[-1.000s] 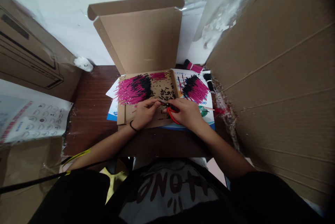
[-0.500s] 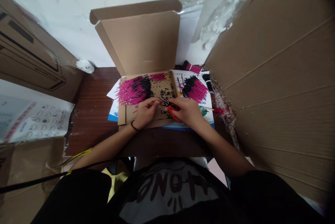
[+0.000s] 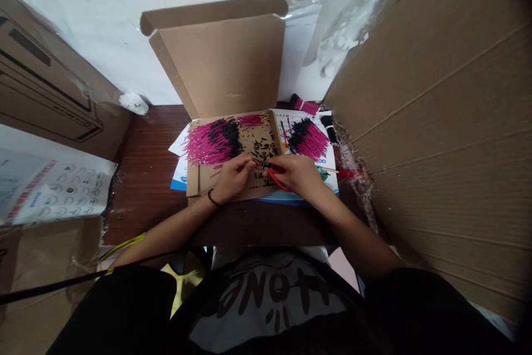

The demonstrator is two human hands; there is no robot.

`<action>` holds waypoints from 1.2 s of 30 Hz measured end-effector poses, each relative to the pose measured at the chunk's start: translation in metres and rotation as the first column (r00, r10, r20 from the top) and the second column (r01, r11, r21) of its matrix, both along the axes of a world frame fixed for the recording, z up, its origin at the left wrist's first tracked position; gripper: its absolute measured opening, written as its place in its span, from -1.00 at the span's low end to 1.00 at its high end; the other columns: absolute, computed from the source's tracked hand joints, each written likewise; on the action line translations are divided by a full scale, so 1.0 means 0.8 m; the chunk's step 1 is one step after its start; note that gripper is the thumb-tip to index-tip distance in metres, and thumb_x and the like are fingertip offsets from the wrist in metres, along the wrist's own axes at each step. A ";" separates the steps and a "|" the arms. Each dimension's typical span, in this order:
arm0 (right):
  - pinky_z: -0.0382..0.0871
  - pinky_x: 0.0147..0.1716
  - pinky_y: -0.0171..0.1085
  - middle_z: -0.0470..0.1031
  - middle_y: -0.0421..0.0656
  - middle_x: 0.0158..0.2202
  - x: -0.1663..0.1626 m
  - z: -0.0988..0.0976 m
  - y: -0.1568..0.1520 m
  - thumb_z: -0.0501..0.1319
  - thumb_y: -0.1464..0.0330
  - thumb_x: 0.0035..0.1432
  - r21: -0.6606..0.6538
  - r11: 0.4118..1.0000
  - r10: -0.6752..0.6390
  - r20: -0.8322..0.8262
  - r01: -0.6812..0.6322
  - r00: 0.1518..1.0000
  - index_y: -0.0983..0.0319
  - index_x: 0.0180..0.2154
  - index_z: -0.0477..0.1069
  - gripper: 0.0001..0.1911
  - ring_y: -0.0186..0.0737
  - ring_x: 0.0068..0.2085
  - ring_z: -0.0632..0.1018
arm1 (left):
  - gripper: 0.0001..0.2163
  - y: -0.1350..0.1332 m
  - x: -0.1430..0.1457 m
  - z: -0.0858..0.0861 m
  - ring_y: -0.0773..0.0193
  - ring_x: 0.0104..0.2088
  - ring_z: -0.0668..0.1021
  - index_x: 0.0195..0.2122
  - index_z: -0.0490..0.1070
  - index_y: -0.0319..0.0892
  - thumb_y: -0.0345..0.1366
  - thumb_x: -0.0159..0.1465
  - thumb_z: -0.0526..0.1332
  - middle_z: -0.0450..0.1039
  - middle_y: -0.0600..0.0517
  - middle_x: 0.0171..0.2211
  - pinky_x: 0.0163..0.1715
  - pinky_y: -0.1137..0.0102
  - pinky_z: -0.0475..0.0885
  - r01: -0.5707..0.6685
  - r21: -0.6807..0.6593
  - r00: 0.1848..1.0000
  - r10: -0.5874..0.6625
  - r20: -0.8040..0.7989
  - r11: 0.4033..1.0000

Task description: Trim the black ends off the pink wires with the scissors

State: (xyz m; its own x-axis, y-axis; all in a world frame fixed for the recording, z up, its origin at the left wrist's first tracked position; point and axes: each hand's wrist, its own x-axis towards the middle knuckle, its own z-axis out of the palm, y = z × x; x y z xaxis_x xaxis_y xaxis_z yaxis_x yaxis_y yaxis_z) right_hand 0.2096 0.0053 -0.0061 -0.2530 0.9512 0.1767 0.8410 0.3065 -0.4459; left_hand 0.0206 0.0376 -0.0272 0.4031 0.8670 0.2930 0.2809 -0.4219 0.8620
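My left hand point(image 3: 231, 178) is closed in a pinch on a thin wire-like piece, mostly hidden by the fingertips. My right hand point(image 3: 298, 173) grips red-handled pliers point(image 3: 277, 179), whose dark jaws lie at the left fingertips. Both hands are over the front of an open cardboard box point(image 3: 249, 139). Inside it, a large heap of pink-and-black thin wire-like pieces point(image 3: 208, 144) lies on the left. Small black scraps point(image 3: 262, 148) are scattered across the bottom. A second pink-and-black pile point(image 3: 310, 140) rests on printed paper to the right.
The box's lid point(image 3: 233, 67) stands upright at the back. A tall cardboard sheet point(image 3: 440, 122) walls the right side; another carton point(image 3: 45, 78) stands left. Tied pink-and-black bundles point(image 3: 305, 106) lie behind the right pile. A black cord point(image 3: 54, 287) passes the left forearm.
The pliers' red handle has shifted slightly right and nearer the right palm. Both hands otherwise keep almost the same place. The view has moved very slightly.
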 end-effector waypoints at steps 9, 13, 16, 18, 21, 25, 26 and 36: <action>0.29 -0.38 -0.30 0.61 -0.11 -0.28 -0.005 0.009 -0.004 0.25 0.11 0.08 0.029 0.998 -0.049 -0.092 0.052 0.995 0.15 -0.20 0.56 -0.68 -0.19 -0.30 0.57 | -0.60 0.000 0.000 -0.001 0.29 -0.41 0.52 -0.34 0.46 -0.19 0.02 0.31 0.01 0.51 -0.02 -0.44 -0.37 0.40 0.40 0.023 -0.089 0.999 -0.019 0.046 0.996; 0.27 -0.41 -0.31 0.61 -0.12 -0.31 -0.004 0.011 -0.004 0.24 0.08 0.08 0.039 0.999 -0.028 -0.072 0.031 0.997 0.15 -0.19 0.56 -0.64 -0.21 -0.33 0.56 | -0.57 0.000 0.000 0.001 0.29 -0.42 0.50 -0.41 0.43 -0.19 0.05 0.31 -0.02 0.49 -0.02 -0.47 -0.37 0.39 0.39 0.034 -0.073 0.999 -0.032 0.021 0.997; 0.26 -0.42 -0.31 0.61 -0.12 -0.30 -0.002 0.007 -0.003 0.24 0.08 0.08 0.050 0.999 -0.020 -0.048 0.022 0.999 0.15 -0.18 0.56 -0.64 -0.19 -0.31 0.56 | -0.55 0.000 0.000 0.002 0.28 -0.41 0.50 -0.45 0.41 -0.19 0.06 0.31 -0.03 0.47 -0.01 -0.48 -0.35 0.39 0.38 0.042 -0.067 0.999 -0.041 0.005 0.997; 0.25 -0.42 -0.31 0.61 -0.12 -0.30 0.000 0.004 -0.002 0.25 0.09 0.08 0.042 0.999 -0.007 -0.032 0.009 0.999 0.14 -0.19 0.56 -0.66 -0.19 -0.31 0.56 | -0.56 0.000 -0.001 0.001 0.28 -0.41 0.50 -0.44 0.43 -0.19 0.05 0.31 -0.02 0.47 -0.01 -0.49 -0.35 0.39 0.38 0.047 -0.063 0.999 -0.047 0.004 0.997; 0.23 -0.43 -0.32 0.61 -0.12 -0.33 0.001 -0.001 -0.001 0.26 0.10 0.08 0.022 1.000 0.003 -0.016 -0.002 1.000 0.15 -0.26 0.57 -0.69 -0.19 -0.33 0.56 | -0.58 0.000 -0.001 -0.001 0.28 -0.41 0.51 -0.41 0.45 -0.19 0.03 0.31 0.00 0.48 -0.01 -0.48 -0.35 0.38 0.38 0.057 -0.053 0.998 -0.056 0.020 0.997; 0.23 -0.43 -0.31 0.61 -0.11 -0.38 -0.001 -0.002 -0.001 0.22 0.11 0.11 0.031 0.998 -0.045 -0.034 0.046 0.998 0.17 -0.32 0.57 -0.71 -0.19 -0.36 0.56 | -0.61 0.000 -0.001 -0.003 0.29 -0.41 0.51 -0.35 0.47 -0.19 0.01 0.31 0.02 0.49 -0.01 -0.46 -0.35 0.39 0.39 0.051 -0.052 0.997 -0.047 0.069 0.997; 0.24 -0.42 -0.31 0.61 -0.10 -0.37 -0.001 0.000 -0.002 0.22 0.11 0.12 0.036 0.998 -0.057 -0.048 0.059 0.997 0.17 -0.31 0.57 -0.71 -0.19 -0.36 0.56 | -0.61 0.000 -0.001 -0.002 0.29 -0.41 0.51 -0.34 0.47 -0.19 0.01 0.30 0.03 0.49 -0.01 -0.46 -0.35 0.39 0.39 0.045 -0.053 0.996 -0.041 0.073 0.998; 0.27 -0.40 -0.32 0.61 -0.12 -0.32 -0.006 0.010 -0.007 0.23 0.09 0.10 0.042 0.999 -0.007 -0.111 0.011 0.994 0.17 -0.20 0.56 -0.65 -0.21 -0.34 0.55 | -0.59 0.000 -0.001 0.002 0.30 -0.43 0.50 -0.45 0.44 -0.19 0.01 0.30 0.03 0.49 -0.01 -0.48 -0.40 0.41 0.37 0.007 0.002 1.000 -0.007 0.010 1.000</action>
